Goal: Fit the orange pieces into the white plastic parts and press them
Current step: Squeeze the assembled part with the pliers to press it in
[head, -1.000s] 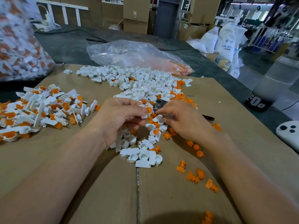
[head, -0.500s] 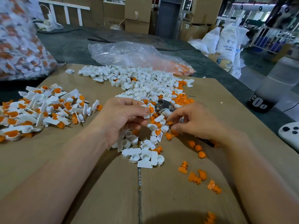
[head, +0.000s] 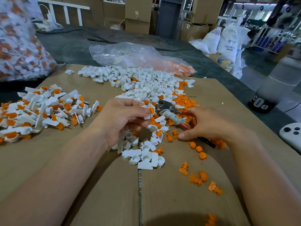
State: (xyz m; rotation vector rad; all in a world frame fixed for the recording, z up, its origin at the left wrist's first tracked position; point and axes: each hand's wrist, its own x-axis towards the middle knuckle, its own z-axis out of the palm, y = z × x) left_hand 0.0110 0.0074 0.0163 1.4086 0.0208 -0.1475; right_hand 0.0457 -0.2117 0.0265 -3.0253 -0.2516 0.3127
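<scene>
White part (head: 146, 117), pinched between left fingers (head: 139, 111)

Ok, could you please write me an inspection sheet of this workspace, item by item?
Surface: cardboard sheet on a dark table.
Job's things: loose white parts and orange pieces in the middle; assembled pile at left.
Clutter: pliers among the parts; clear bag behind; full bag far left.
Grips: left hand pinches a fitted part; right hand lies over the pliers' handles, hold unclear.
Cables: dark cable on the far table.
Surroundings: cardboard boxes, white sacks.
</scene>
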